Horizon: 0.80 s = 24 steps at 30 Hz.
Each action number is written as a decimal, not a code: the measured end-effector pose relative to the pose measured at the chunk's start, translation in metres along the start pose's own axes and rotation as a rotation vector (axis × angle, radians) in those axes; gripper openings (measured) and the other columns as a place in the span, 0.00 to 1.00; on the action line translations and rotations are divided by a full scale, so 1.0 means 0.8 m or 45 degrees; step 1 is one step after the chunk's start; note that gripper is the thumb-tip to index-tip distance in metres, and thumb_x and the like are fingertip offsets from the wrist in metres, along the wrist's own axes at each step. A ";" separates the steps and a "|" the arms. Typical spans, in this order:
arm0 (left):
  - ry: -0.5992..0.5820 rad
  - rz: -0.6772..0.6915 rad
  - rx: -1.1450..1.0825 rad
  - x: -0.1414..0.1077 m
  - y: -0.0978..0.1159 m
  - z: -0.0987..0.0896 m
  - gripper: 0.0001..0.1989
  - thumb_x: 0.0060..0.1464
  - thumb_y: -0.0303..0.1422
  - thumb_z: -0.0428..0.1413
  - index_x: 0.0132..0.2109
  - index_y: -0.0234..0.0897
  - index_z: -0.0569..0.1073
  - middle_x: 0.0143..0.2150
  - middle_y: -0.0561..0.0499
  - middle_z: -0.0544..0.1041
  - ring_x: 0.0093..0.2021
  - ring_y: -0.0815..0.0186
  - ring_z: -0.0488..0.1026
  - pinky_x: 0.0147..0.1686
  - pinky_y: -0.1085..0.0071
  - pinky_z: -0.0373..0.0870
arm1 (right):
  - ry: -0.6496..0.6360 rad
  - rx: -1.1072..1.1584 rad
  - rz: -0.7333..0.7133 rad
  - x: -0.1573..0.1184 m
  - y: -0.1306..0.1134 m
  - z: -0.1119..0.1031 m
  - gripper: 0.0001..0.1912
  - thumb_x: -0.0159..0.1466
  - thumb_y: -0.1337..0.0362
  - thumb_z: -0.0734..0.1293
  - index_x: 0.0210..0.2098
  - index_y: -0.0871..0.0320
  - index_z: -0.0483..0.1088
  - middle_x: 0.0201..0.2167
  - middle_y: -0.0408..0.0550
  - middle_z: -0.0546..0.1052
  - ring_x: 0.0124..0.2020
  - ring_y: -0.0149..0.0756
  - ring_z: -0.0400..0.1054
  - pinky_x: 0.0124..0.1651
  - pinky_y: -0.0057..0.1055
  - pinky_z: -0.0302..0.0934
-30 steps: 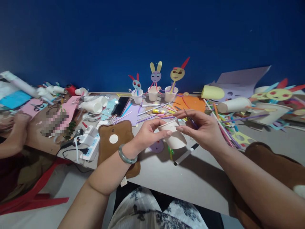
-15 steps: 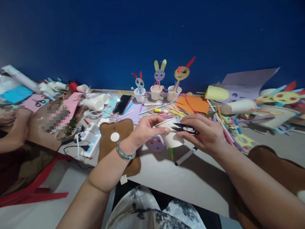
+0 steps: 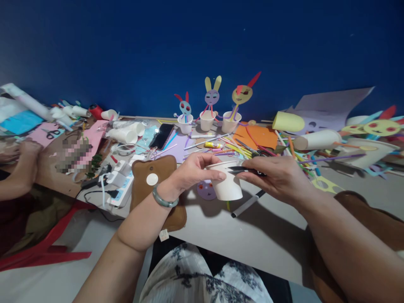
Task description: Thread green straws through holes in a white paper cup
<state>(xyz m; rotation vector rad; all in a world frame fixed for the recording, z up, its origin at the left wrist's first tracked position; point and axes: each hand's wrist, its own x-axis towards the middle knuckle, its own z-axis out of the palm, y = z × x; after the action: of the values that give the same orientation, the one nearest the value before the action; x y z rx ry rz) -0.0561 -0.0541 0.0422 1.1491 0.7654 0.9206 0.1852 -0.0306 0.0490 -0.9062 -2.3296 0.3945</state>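
A white paper cup (image 3: 226, 188) is in my left hand (image 3: 200, 171), whose thumb presses the cup's side while the fingers wrap behind near the rim. My right hand (image 3: 273, 173) is closed around small black scissors (image 3: 241, 169). Their blades lie against the upper side of the cup, just below its rim. On the table behind the cup lies a round purple paper face (image 3: 206, 191) with orange eyes, partly hidden by cup and hand. A white marker with black ends (image 3: 246, 205) rests to the cup's right, and a yellow-green strip (image 3: 228, 205) peeks out beneath it.
Three paper cups (image 3: 206, 121) with rabbit-faced figures stand by the blue wall. Loose coloured sticks, orange paper (image 3: 257, 135) and a phone (image 3: 162, 136) lie in front. A brown pouch (image 3: 140, 168) and power strip (image 3: 121, 191) are at left, near a co-worker's arm (image 3: 27, 162).
The cup has tipped more upright, showing more of its side. My right hand has turned, and the scissor blades, spread before, now appear closer together.
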 end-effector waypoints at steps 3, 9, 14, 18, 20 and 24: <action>-0.032 -0.027 0.007 -0.002 0.002 -0.002 0.19 0.40 0.40 0.74 0.32 0.34 0.76 0.27 0.52 0.76 0.25 0.71 0.71 0.27 0.73 0.67 | 0.005 -0.048 -0.053 -0.002 0.002 -0.002 0.23 0.67 0.42 0.65 0.26 0.51 0.74 0.19 0.45 0.72 0.21 0.34 0.63 0.28 0.33 0.49; -0.070 -0.043 0.181 -0.003 0.006 -0.004 0.18 0.42 0.39 0.73 0.33 0.31 0.76 0.27 0.53 0.75 0.28 0.72 0.71 0.30 0.74 0.66 | -0.087 -0.268 -0.204 -0.006 -0.005 -0.011 0.23 0.71 0.47 0.62 0.27 0.54 0.71 0.19 0.43 0.72 0.21 0.32 0.65 0.27 0.31 0.47; -0.086 -0.074 0.299 -0.002 0.005 -0.004 0.17 0.42 0.37 0.72 0.33 0.31 0.75 0.29 0.53 0.75 0.29 0.72 0.70 0.30 0.75 0.66 | -0.126 -0.424 -0.257 -0.007 -0.015 -0.016 0.25 0.74 0.48 0.58 0.25 0.55 0.67 0.18 0.43 0.72 0.19 0.31 0.64 0.26 0.32 0.45; -0.086 -0.112 0.380 -0.001 0.002 -0.005 0.15 0.43 0.36 0.70 0.34 0.31 0.76 0.30 0.53 0.75 0.28 0.73 0.70 0.28 0.75 0.65 | -0.155 -0.551 -0.235 -0.010 -0.024 -0.018 0.26 0.74 0.47 0.56 0.25 0.55 0.66 0.18 0.44 0.72 0.20 0.34 0.65 0.26 0.33 0.43; -0.109 -0.114 0.408 0.000 0.001 -0.006 0.14 0.44 0.36 0.70 0.34 0.31 0.77 0.30 0.53 0.75 0.28 0.73 0.69 0.29 0.75 0.65 | -0.174 -0.572 -0.227 -0.011 -0.026 -0.018 0.26 0.74 0.47 0.55 0.26 0.54 0.66 0.17 0.44 0.71 0.19 0.34 0.64 0.26 0.33 0.42; -0.178 -0.081 0.443 0.002 0.002 -0.005 0.13 0.43 0.34 0.69 0.33 0.31 0.77 0.31 0.52 0.76 0.31 0.71 0.70 0.33 0.74 0.66 | -0.201 -0.527 -0.239 -0.014 -0.027 -0.021 0.28 0.74 0.46 0.54 0.24 0.54 0.66 0.15 0.43 0.68 0.17 0.32 0.59 0.25 0.33 0.41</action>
<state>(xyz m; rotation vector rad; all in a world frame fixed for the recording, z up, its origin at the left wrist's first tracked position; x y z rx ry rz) -0.0591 -0.0513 0.0424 1.4674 0.8637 0.6604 0.1912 -0.0524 0.0671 -0.8540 -2.6698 -0.1047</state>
